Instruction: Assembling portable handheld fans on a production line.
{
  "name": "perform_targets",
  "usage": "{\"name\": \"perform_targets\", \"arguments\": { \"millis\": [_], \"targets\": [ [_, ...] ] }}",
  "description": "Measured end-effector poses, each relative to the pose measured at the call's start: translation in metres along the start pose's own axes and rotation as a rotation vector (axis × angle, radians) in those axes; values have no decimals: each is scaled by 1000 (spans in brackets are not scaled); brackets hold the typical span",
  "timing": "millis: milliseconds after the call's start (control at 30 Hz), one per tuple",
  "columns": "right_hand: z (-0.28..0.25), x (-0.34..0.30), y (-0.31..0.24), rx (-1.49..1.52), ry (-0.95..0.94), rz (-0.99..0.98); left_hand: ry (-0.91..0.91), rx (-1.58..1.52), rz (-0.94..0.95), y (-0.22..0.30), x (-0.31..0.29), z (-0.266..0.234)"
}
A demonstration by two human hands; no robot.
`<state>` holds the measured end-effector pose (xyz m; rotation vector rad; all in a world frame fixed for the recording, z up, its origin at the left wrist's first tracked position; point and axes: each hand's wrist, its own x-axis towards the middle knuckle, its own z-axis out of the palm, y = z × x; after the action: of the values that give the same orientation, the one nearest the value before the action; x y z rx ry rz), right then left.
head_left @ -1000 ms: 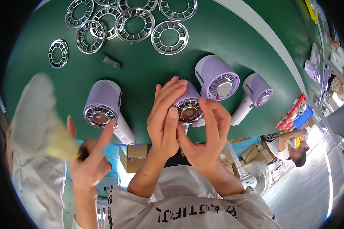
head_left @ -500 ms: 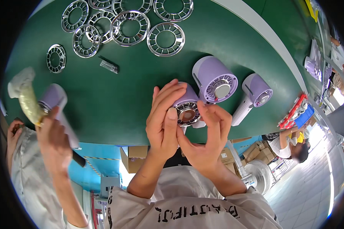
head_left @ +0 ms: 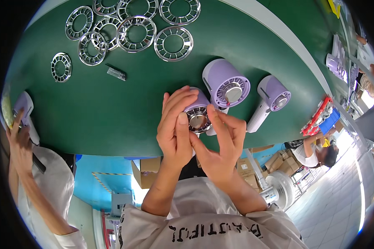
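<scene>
A purple and white handheld fan [head_left: 200, 101] is between my two hands, its round face turned toward me. Around that face runs a shiny chrome slotted ring [head_left: 193, 120] with a silvery disc in its centre. My left hand [head_left: 173, 135] is closed about the left side of the fan head, thumb beside the ring. On the right, the index finger and thumb of my right hand [head_left: 220, 151] grip the ring's edge. Just beyond stands a larger-looking purple fan [head_left: 224, 81], with another handheld fan [head_left: 273, 92] lying to its right.
Several chrome rings [head_left: 173, 43] lie on the green table [head_left: 120, 112] at the far left. A small clear piece [head_left: 116, 74] rests nearer. At left, a co-worker's hand [head_left: 20, 145] holds another purple fan [head_left: 25, 106]. A red tray [head_left: 316, 118] sits at the right edge.
The co-worker's hand and fan have moved left, away from me. My hands keep their grip on the fan; the view has shifted slightly and the disc looks more silvery.
</scene>
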<state>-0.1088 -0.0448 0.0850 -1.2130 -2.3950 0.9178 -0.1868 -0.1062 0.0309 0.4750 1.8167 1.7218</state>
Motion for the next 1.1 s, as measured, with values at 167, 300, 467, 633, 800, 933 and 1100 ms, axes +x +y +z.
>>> {"name": "perform_targets", "arguments": {
  "millis": [167,300,467,633,800,933,1100],
  "targets": [
    [-6,-2,5,129,-76,91,61,20,25,-8,-2,6],
    [-19,-17,3,358,-142,369,30,50,62,-8,-1,7],
    [-14,-5,1,684,-112,693,20,79,51,-7,-2,1],
    [-9,-8,4,744,-79,746,1,83,72,-12,-4,0],
    [-4,-6,0,889,-64,804,26,112,79,-14,-5,0],
    [-2,-2,-3,886,-54,806,49,126,92,-16,-4,4],
    [-2,5,-1,907,-85,871,51,130,87,-14,-5,2]
  ]
}}
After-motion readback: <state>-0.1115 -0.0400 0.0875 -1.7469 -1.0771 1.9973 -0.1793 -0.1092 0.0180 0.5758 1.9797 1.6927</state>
